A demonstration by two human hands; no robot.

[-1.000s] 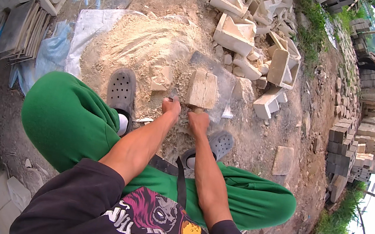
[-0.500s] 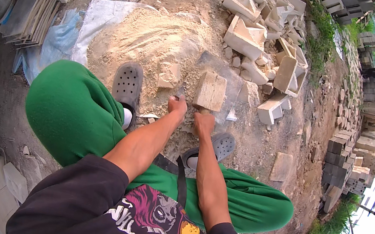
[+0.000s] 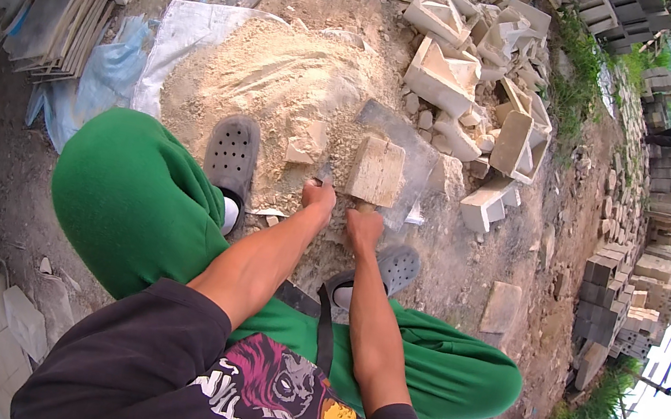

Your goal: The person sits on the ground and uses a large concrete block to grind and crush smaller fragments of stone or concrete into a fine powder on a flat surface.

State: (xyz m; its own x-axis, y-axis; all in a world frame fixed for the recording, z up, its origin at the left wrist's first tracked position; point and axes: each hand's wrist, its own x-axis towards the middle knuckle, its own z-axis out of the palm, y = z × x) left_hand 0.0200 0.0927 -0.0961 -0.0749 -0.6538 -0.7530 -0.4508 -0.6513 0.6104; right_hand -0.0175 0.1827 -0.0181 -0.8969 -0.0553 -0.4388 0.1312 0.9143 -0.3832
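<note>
Gripping: right hand (image 3: pixel 364 228), fingers wrapped around the short handle of a blocky wooden mallet (image 3: pixel 376 170).
Mallet head: just ahead of the right fist, over the near part of a dark grey sheet (image 3: pixel 384 117); whether it rests there or hangs above, I cannot tell.
Left hand: fist (image 3: pixel 319 196) curled around a small dark object (image 3: pixel 317 180), too little visible to identify.
Pale chunk: a broken block piece (image 3: pixel 306 142) just beyond the left fist, near a grey clog (image 3: pixel 231 153).
Rubble: crumbled, sandy debris (image 3: pixel 260 79) spread across a white sheet (image 3: pixel 171 32).
</note>
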